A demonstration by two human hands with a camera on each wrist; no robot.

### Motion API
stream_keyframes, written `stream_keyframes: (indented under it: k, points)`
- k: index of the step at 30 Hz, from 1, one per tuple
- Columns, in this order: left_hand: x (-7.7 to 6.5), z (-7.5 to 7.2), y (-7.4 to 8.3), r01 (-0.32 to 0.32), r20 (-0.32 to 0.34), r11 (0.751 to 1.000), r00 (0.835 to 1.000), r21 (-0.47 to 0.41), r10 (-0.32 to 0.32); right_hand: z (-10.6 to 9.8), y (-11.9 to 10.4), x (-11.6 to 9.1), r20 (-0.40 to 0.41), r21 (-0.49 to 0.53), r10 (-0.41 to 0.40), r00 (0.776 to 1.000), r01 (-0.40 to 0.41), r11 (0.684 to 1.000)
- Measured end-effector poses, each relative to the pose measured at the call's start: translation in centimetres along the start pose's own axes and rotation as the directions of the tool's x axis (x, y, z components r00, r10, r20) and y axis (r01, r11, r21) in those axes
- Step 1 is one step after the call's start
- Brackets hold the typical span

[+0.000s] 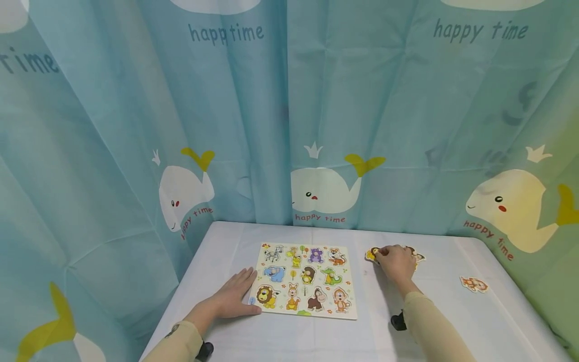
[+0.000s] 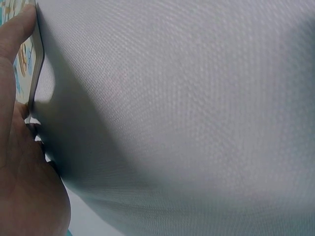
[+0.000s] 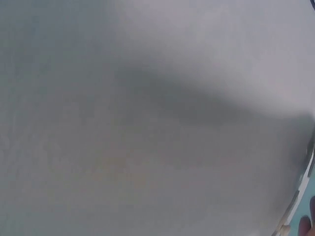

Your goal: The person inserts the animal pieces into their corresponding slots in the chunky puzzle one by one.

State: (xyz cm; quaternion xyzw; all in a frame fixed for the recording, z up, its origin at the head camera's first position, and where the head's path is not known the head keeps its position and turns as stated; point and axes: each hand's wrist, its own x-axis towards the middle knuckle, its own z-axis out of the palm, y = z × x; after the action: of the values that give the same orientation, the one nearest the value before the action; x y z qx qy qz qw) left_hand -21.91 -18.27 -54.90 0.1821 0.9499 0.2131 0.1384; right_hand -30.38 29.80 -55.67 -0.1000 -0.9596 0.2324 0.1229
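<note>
One gap parts the board (image 1: 318, 282) and yellow piece (image 1: 371, 255). The loose left hand (image 1: 234, 295) touches the board's edge. The right hand (image 1: 397, 263) pinches that piece.

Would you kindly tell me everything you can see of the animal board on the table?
The board is a thin, cream rectangle, perhaps wood, showing eleven colourful animals in rows of four, three and four, zebra at far left, monkey at near right, among small printed trees. It lies flat on the white table. The left hand touches its left edge. Which animals are loose pieces is unclear.
</note>
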Motion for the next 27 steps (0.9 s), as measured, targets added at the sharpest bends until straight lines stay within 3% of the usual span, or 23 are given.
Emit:
stream_keyframes:
  k: [14,19,27]
  points:
    - [-0.2,-0.1,0.2,0.002,0.0,1.0,1.0,0.003,-0.002,-1.1,1.2,-0.1,0.093,0.03,-0.203,0.975,0.201,0.979]
    - [-0.1,-0.1,0.3,0.012,0.0,1.0,1.0,0.013,-0.012,-1.0,1.4,-0.2,0.117,0.008,-0.208,0.971,0.209,0.978]
    - [-0.1,-0.1,0.3,0.01,-0.007,1.0,1.0,0.008,-0.01,-0.5,1.6,-0.8,0.077,0.022,-0.15,0.986,0.149,0.989]
